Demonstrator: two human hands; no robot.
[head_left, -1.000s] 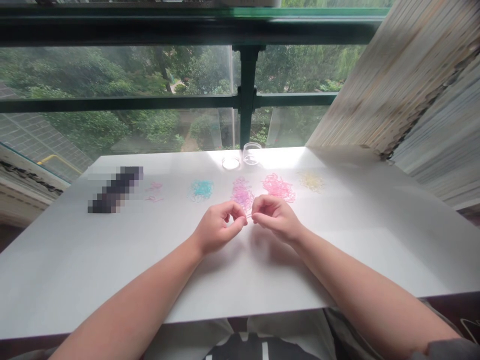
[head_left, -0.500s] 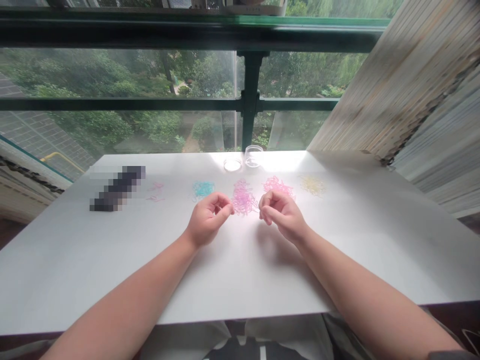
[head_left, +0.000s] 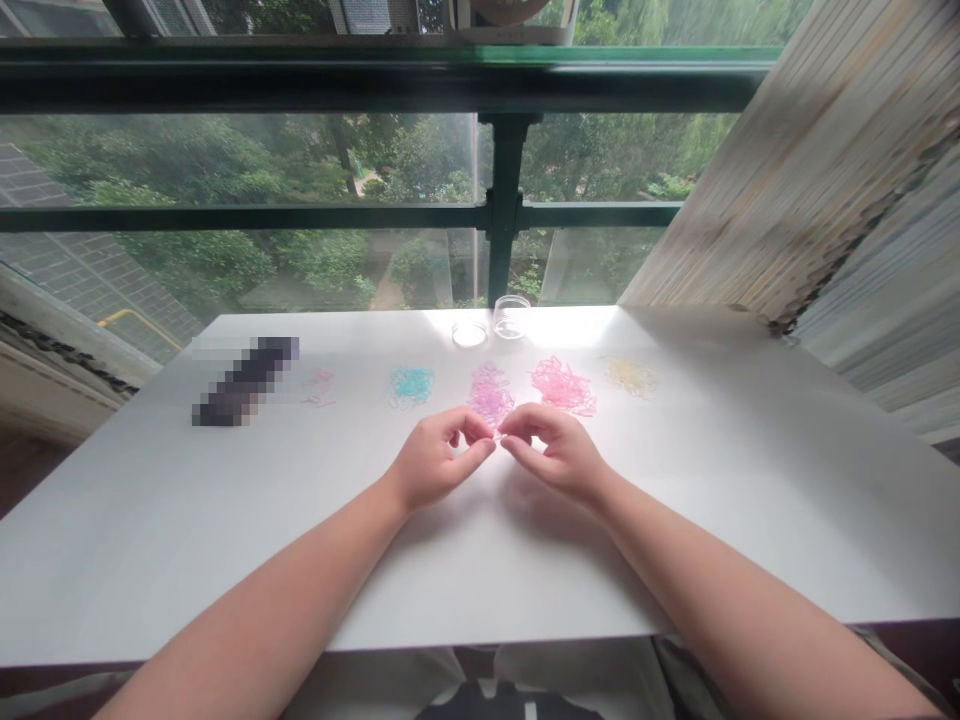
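My left hand (head_left: 441, 458) and my right hand (head_left: 556, 450) meet over the middle of the table, thumb and forefinger pinched on each. Between their touching fingertips shows a bit of a thin, pale pink rubber band (head_left: 497, 435), mostly hidden. Right behind the fingertips lies a pile of purple-pink rubber bands (head_left: 489, 392). Behind my right hand is a larger pile of pink rubber bands (head_left: 562, 385). A turquoise pile (head_left: 412, 384) lies behind my left hand, and a pale yellow pile (head_left: 630, 375) sits farther right.
A few pink bands (head_left: 320, 388) lie at the left of the white table (head_left: 247, 540). Near its back edge stand a clear round container (head_left: 512, 318) and a clear lid (head_left: 469, 334). A blurred dark object (head_left: 247, 382) lies at the far left. Beyond are window bars (head_left: 508, 180) and a curtain (head_left: 742, 180).
My hands have come together from apart, so their fingertips now meet in front of the purple-pink pile. The whole view has shifted slightly.
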